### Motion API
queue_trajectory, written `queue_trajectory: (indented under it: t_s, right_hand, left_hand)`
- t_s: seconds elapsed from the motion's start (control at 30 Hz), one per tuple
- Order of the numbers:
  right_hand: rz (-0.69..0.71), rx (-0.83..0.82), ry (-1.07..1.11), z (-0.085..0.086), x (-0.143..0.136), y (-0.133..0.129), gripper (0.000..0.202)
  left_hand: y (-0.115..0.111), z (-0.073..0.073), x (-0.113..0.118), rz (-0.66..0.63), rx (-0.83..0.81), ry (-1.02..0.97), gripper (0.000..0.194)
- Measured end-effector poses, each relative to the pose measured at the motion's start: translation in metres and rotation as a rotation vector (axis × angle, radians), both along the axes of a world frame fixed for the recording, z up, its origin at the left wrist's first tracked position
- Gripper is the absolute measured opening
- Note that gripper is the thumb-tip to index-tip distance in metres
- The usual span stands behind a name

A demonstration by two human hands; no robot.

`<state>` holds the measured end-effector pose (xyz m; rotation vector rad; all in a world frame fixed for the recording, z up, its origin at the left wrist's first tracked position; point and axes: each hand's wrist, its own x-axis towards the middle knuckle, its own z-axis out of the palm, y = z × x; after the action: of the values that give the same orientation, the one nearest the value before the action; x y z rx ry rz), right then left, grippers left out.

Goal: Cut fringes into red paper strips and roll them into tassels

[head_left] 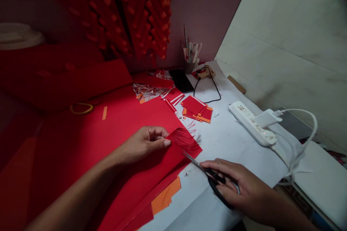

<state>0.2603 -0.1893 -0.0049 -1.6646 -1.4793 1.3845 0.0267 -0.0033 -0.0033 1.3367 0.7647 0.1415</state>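
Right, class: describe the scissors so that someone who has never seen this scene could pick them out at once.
From the big white sheet, look to the right hand over its near part. The scissors are in its grip, tips towards the red sheet in the left hand. Black handles and slim metal blades set them apart from both sheets.

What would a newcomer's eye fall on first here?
Probably the big red sheet across the middle, pinched near its corner by the left hand. Just right of it, the right hand holds black-handled scissors. Above, rows of red strips show against the wall.
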Motion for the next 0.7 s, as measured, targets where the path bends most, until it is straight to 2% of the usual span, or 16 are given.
queue_trajectory:
  t_s: [0.7]
  right_hand:
    - [-0.016,0.04,0.053,-0.0058,-0.0044,-0.0005,0.053]
  left_hand:
    - [0.001,0.0004,0.0006,0.005,-0.001,-0.007,0.032]
